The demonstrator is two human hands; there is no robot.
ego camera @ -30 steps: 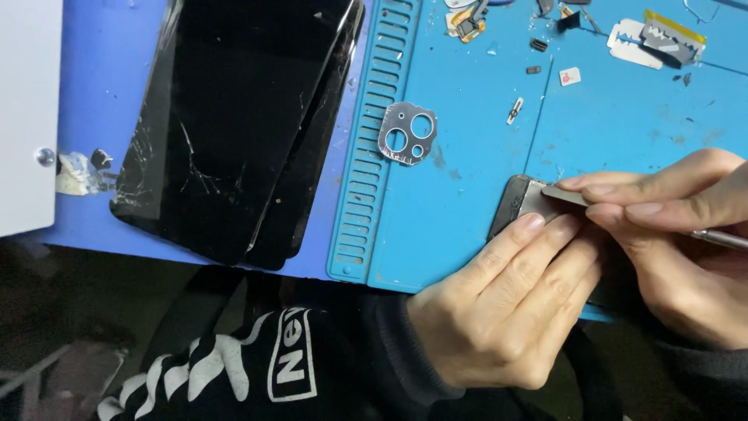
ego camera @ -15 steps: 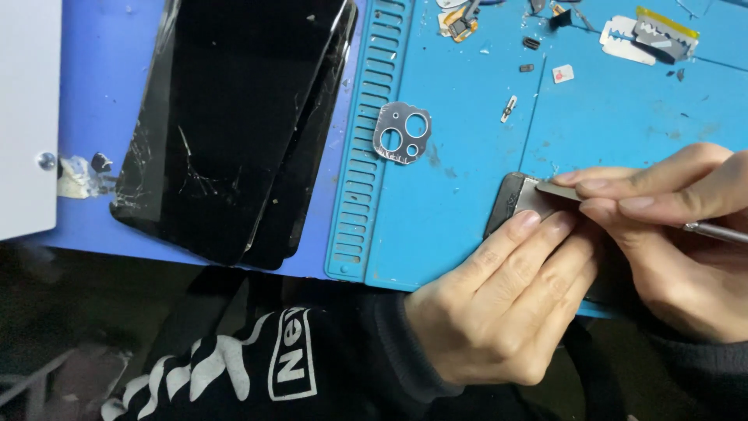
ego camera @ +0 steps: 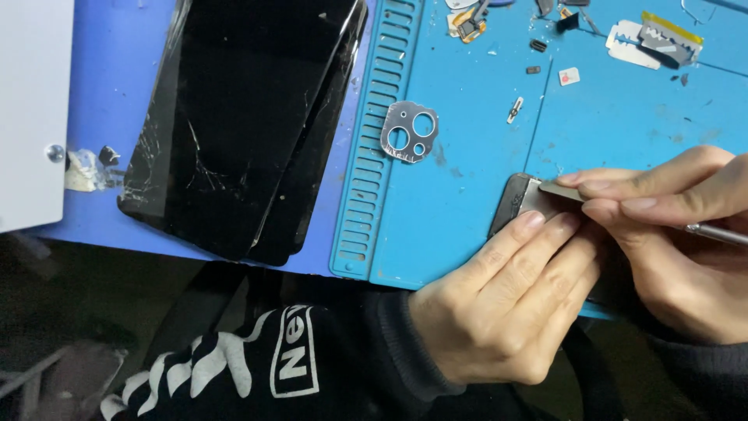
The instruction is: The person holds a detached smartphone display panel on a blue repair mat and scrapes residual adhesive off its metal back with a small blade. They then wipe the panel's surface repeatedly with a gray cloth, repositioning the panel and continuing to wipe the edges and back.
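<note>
Down at the near edge of the blue work mat [ego camera: 467, 195], a dark phone body [ego camera: 516, 201] is pinned flat under the left hand [ego camera: 499, 312], whose fingers [ego camera: 518, 242] are laid together across it. A thin metal blade [ego camera: 562, 191] is pressed against the phone's upper corner and is pinched between the thumb and forefinger of the right hand [ego camera: 686, 249], which is closed on the tool's slim metal handle [ego camera: 717, 234]. Just beyond, a silver camera frame [ego camera: 409, 131] with round cut-outs is seen lying on the mat. Farther left, cracked black glass panels [ego camera: 234, 125] are stacked on the blue desk [ego camera: 101, 101]. Small screws and a razor blade [ego camera: 654, 39] are scattered at the far side.
</note>
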